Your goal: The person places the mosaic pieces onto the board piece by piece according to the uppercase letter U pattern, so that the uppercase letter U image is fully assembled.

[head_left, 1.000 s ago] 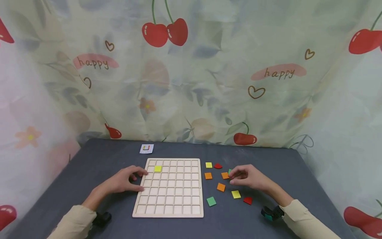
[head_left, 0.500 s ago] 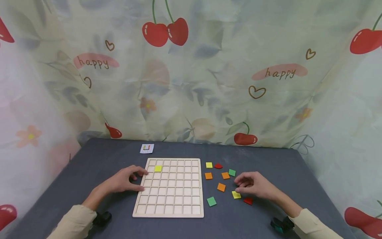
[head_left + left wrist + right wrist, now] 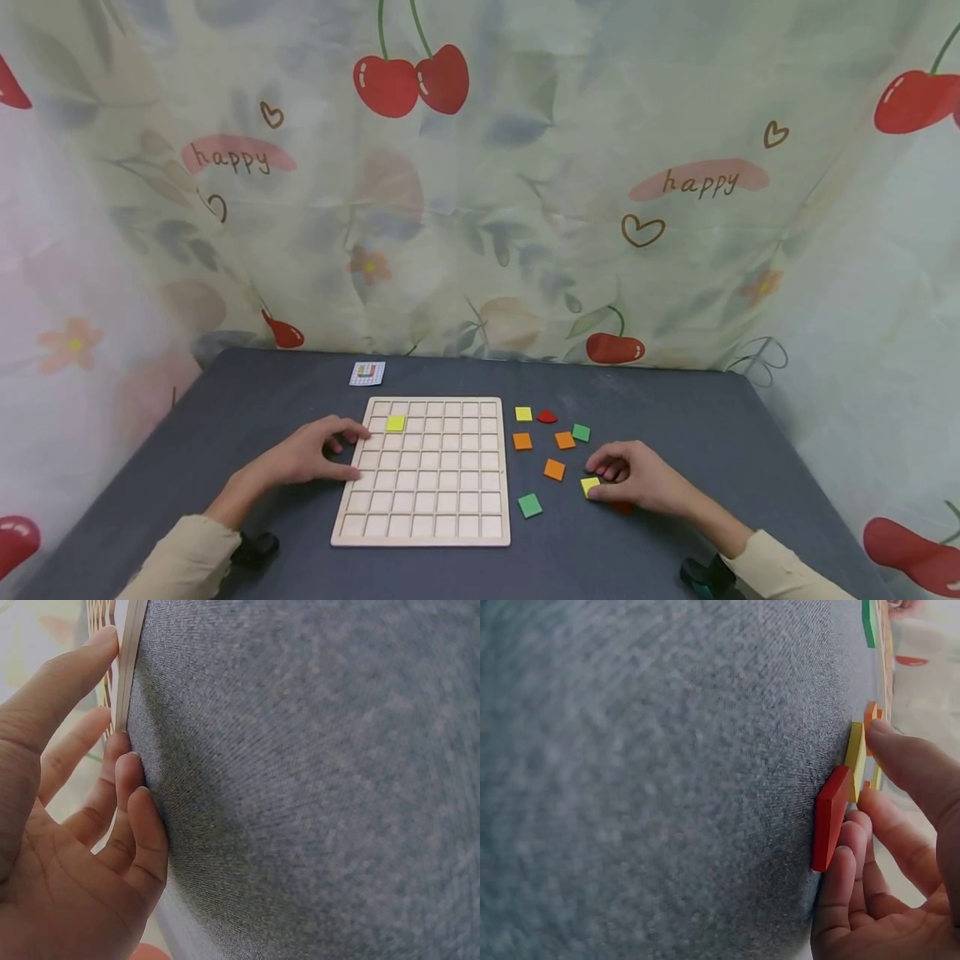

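Observation:
My left hand (image 3: 318,450) rests at the left edge of a light wooden grid board (image 3: 421,540); in the left wrist view its thumb and fingertips touch the rim. One yellow square tile (image 3: 395,423) sits in a cell of the board's second row. Right of the board, my right hand (image 3: 637,477) has thumb and index finger at opposite ends of another yellow square tile (image 3: 855,761), which lies low on the table. A red tile (image 3: 830,819) lies beside it, mostly hidden under the hand in the head view.
Between board and right hand lie orange tiles (image 3: 554,470), a green tile (image 3: 529,506), another green tile (image 3: 581,432), a yellow tile (image 3: 523,414) and a red tile (image 3: 547,416). Behind the board is a small printed card (image 3: 367,373). A patterned curtain (image 3: 480,208) encloses the dark table (image 3: 285,550).
My right hand has moved from beside the far green tile toward me, down to the nearer yellow tile, covering most of the red one. The left hand stays at the board's edge.

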Demonstrator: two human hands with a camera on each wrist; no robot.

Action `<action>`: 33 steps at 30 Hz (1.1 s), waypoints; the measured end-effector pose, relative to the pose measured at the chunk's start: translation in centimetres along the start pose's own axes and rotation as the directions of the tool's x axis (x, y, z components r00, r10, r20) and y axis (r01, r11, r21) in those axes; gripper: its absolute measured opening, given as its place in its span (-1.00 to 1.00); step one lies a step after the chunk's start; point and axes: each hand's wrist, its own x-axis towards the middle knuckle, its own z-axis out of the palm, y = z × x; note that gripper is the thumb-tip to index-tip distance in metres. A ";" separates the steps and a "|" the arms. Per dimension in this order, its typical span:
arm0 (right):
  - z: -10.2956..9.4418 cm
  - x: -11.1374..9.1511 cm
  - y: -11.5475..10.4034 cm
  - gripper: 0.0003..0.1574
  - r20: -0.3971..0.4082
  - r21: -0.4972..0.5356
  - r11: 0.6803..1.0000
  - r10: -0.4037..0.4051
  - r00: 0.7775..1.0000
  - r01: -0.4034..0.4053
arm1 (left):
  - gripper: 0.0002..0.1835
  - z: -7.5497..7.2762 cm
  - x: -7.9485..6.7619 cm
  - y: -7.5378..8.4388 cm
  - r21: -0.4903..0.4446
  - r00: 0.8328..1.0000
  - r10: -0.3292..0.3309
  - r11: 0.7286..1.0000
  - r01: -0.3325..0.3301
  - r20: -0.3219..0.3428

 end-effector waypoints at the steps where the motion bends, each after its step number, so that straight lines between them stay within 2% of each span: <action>1: 0.0 0.1 0.0 -0.70 0.001 -0.012 1.000 0.005 1.000 -0.005 | -0.39 0.0 0.0 0.0 -0.001 1.000 -0.003 1.000 0.003 -0.001; 10: 0.0 0.2 -0.3 -0.79 0.010 -0.053 0.999 0.012 1.000 -0.012 | -0.39 -0.1 0.1 -0.1 0.000 1.000 -0.005 1.000 0.005 0.003; 23: -0.1 0.0 0.0 -0.77 0.028 -0.001 0.999 -0.038 0.999 0.038 | -0.39 -0.1 0.0 0.1 0.006 1.000 0.007 1.000 -0.007 -0.003; 33: 0.0 0.0 0.2 -0.75 0.028 0.014 0.999 -0.038 0.999 0.038 | -0.40 0.1 0.0 -0.2 0.000 1.000 0.016 1.000 -0.016 -0.002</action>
